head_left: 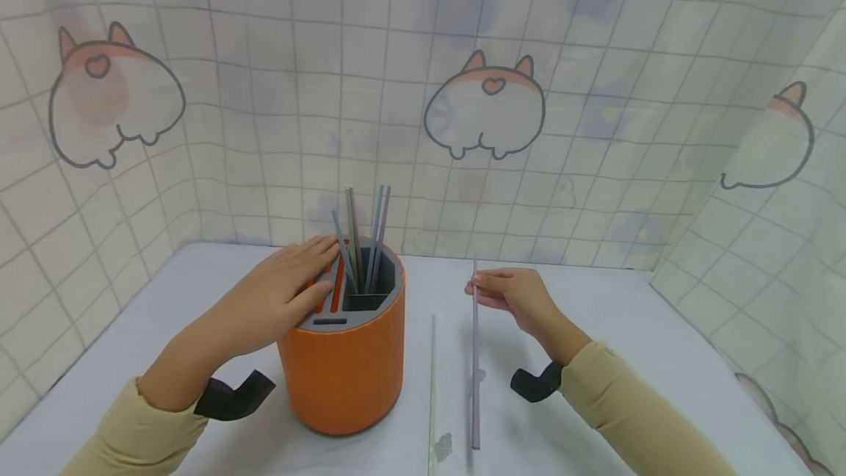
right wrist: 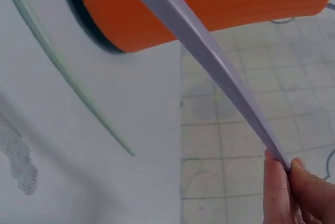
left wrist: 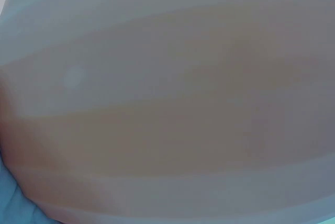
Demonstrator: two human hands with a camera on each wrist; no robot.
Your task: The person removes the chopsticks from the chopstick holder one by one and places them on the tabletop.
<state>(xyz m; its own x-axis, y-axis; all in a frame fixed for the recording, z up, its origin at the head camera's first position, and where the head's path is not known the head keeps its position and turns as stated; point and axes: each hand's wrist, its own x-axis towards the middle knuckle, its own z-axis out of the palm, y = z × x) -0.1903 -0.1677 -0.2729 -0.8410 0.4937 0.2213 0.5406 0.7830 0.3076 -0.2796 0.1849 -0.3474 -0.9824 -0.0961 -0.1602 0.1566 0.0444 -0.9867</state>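
Observation:
An orange cylindrical holder [head_left: 344, 369] with a grey slotted top stands on the white table, with several grey and lilac sticks [head_left: 370, 241] upright in its slots. My left hand [head_left: 280, 300] lies flat on the holder's top left, fingers straight. My right hand [head_left: 509, 292] pinches the far end of a long lilac stick [head_left: 474, 358] whose near end rests on the table. In the right wrist view the lilac stick [right wrist: 209, 56] runs from my fingertips [right wrist: 282, 179] across the orange holder [right wrist: 209, 4]. The left wrist view is a blur of orange.
A pale green stick [head_left: 432, 380] lies on the table [head_left: 595, 314] between the holder and the lilac stick; the same green stick [right wrist: 63, 72] shows in the right wrist view. Patterned fabric walls [head_left: 423, 94] close in the table at the back and both sides.

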